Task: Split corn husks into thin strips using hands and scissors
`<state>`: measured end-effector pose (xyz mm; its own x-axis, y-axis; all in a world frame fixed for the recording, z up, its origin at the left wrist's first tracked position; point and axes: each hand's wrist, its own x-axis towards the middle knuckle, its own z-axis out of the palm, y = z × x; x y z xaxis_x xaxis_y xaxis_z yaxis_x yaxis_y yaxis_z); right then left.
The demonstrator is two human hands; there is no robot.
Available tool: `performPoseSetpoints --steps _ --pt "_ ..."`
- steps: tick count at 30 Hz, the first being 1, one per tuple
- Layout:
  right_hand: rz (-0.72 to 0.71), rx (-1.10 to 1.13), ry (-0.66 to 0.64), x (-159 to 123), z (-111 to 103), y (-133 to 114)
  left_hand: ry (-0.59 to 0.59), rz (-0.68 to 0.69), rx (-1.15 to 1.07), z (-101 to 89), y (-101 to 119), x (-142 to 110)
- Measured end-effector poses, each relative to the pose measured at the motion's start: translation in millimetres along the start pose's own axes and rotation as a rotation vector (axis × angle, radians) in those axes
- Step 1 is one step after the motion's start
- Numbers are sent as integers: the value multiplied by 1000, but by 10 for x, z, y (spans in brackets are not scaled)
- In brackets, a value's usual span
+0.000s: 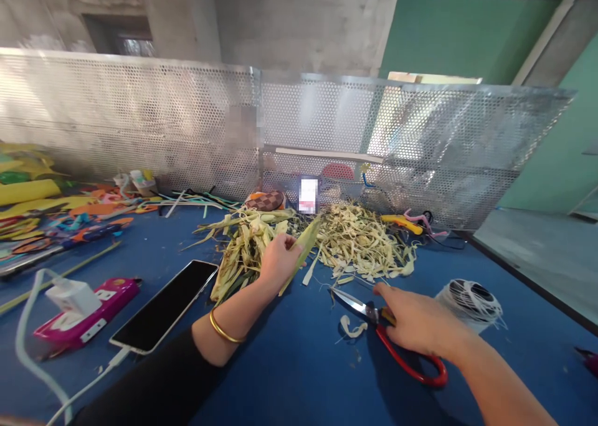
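Observation:
My left hand pinches a long, pale green corn husk between thumb and fingers, its tip slanting up to the right. Directly behind that hand lies a bunch of dried corn husks. My right hand is curled over a pair of red-handled scissors near the pivot; the blades point up-left and look slightly parted. A small yellow piece shows under its fingers, partly hidden. Beyond the right hand spreads a heap of shredded husk strips. One curled scrap sits by the blades.
A spool of white string stands beside my right wrist. On the left are a phone with its cable and a purple power strip. Coloured scraps cover the far left. A perforated metal screen borders the table's back.

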<state>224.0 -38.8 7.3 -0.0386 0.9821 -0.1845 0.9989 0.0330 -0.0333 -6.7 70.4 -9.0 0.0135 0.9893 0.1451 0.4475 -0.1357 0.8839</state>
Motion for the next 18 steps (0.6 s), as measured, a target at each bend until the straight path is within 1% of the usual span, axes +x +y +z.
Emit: performPoseSetpoints --steps 3,6,10,13,15,18 --pt "26 -50 -34 -17 31 -1 51 -18 -34 -48 -3 44" --pt "35 -79 -48 -2 32 -39 80 -23 -58 -44 -10 54" --pt "16 -92 -6 35 57 -102 88 -22 -73 -19 -34 57" --pt "23 -108 57 90 110 -114 97 -26 -78 -12 -53 72" --pt "33 -109 99 125 139 -94 95 -28 -94 -10 -63 83" --pt "84 -77 105 145 139 -22 69 -42 -129 -7 -74 92"
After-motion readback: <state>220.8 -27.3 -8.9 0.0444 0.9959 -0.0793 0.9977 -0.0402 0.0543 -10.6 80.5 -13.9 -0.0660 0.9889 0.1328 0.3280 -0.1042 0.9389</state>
